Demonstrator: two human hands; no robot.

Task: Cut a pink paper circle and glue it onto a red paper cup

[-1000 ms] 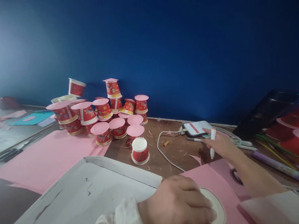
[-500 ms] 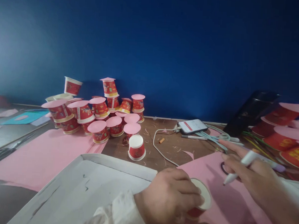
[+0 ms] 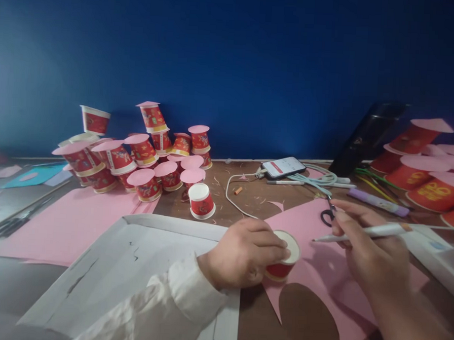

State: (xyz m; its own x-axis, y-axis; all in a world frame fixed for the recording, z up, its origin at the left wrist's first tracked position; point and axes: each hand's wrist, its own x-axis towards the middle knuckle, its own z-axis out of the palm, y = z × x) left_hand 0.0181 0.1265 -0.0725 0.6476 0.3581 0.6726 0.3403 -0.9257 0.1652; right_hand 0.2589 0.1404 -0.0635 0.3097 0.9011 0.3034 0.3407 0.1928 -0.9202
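My left hand (image 3: 241, 254) is closed around an upside-down red paper cup (image 3: 280, 272), its pale base facing up, on the near-left part of a pink sheet (image 3: 304, 222). A large round hole is cut in that sheet just in front of the cup. To the right, my right hand (image 3: 375, 254) grips a white marker (image 3: 383, 230) like a pen, its tip pointing left towards the cup, a short way off. Small dark-handled scissors (image 3: 326, 216) show beside the right fingertips; I cannot tell whether the fingers touch them.
Red cups with pink discs (image 3: 143, 177) are stacked at the left, one bare cup (image 3: 202, 201) beside them. A white tray (image 3: 178, 226) and pink sheets (image 3: 68, 222) lie front left. Behind are a phone (image 3: 283, 166) with cable and a black bottle (image 3: 368, 137); more cups (image 3: 431, 193) stand right.
My right hand has lowered, and the marker has swung from upright to nearly level, its tip nearer the cup. The view has shifted; the left hand still grips the cup.
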